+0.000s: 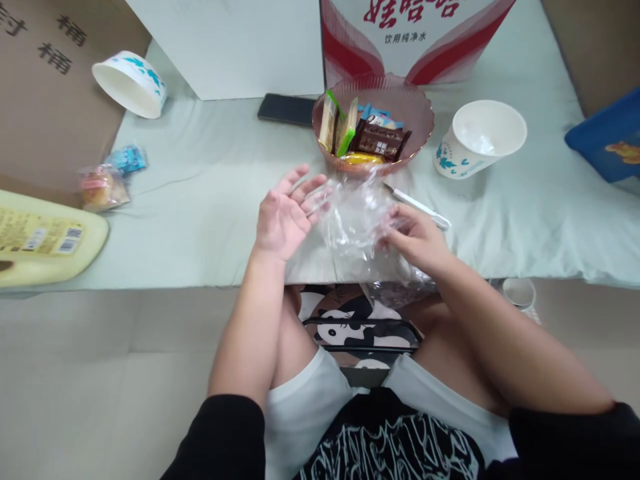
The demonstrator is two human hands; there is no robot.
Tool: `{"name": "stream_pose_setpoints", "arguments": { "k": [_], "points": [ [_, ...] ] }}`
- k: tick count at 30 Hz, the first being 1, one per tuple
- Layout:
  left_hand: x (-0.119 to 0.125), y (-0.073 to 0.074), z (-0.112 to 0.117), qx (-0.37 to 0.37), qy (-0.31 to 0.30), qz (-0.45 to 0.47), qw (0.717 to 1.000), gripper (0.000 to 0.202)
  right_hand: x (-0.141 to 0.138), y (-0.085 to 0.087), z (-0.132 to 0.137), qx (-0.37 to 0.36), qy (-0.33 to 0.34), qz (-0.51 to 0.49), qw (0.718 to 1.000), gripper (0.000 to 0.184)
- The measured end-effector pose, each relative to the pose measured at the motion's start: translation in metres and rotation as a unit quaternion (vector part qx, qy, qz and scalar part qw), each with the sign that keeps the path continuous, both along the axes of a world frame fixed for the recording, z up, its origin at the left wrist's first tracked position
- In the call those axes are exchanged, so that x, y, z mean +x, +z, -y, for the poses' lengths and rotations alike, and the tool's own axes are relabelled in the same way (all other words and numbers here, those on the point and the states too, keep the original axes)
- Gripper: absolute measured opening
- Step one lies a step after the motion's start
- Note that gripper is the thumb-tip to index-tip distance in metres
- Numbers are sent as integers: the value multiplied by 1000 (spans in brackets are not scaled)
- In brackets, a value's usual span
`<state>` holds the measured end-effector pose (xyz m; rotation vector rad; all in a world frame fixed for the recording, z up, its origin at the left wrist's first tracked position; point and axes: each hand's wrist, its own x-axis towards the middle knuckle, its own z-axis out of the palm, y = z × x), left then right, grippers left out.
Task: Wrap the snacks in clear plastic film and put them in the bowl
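A crumpled clear plastic bag (pixel 353 213) is pinched in the fingers of my right hand (pixel 413 237), and it hangs over the table's near edge. My left hand (pixel 290 213) is at the bag's left side, palm up and fingers spread; whether the fingertips touch the film I cannot tell. Just behind the bag sits a pink fluted bowl (pixel 420 120) with several wrapped snacks, among them a brown packet (pixel 380 140) and a yellow one (pixel 364 159). A white-handled knife (pixel 423 207) lies beside my right hand, its tip near the bowl.
A paper cup (pixel 467 150) stands right of the bowl, and a paper bowl (pixel 133 83) lies tipped at left. A black phone (pixel 287 110), small wrapped snacks (pixel 103 189), a yellow bottle (pixel 50 240), a blue package (pixel 610 137) and large boxes (pixel 250 47) surround the cloth-covered table (pixel 200 233).
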<state>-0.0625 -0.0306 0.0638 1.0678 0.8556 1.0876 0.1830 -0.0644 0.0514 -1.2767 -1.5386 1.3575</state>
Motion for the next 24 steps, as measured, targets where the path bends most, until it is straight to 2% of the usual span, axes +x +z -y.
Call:
{"name": "stream_pose_setpoints", "arguments": {
  "k": [2, 4, 7, 9, 14, 19, 21, 24],
  "points": [
    [9, -8, -1, -33, -63, 0, 997, 79, -5, -6, -4, -12, -76, -34, 996, 25],
    [21, -16, -2, -67, -110, -52, 990, 68, -10, -13, -8, -9, -107, -55, 993, 24],
    [34, -24, -4, -92, -62, -135, 985, 27, -12, -21, -10, 2, -95, -67, 993, 21],
    [36, -25, -7, -96, -30, -160, 982, 11, -10, -25, -11, 10, -87, -73, 993, 21],
    [27, -24, -11, -67, -31, -128, 989, 14, 2, -34, -16, 51, -135, -93, 985, 16],
    [25, -23, -13, -61, -22, -58, 996, 7, 12, -36, -20, 152, -163, -130, 966, 19],
    [26, -24, -15, -51, -17, -53, 997, 7, 15, -33, -19, 148, -160, -128, 968, 18],
    [26, -26, -17, -11, 12, -60, 998, 20, 19, -29, -19, 84, -170, -120, 975, 14]
  ]
}}
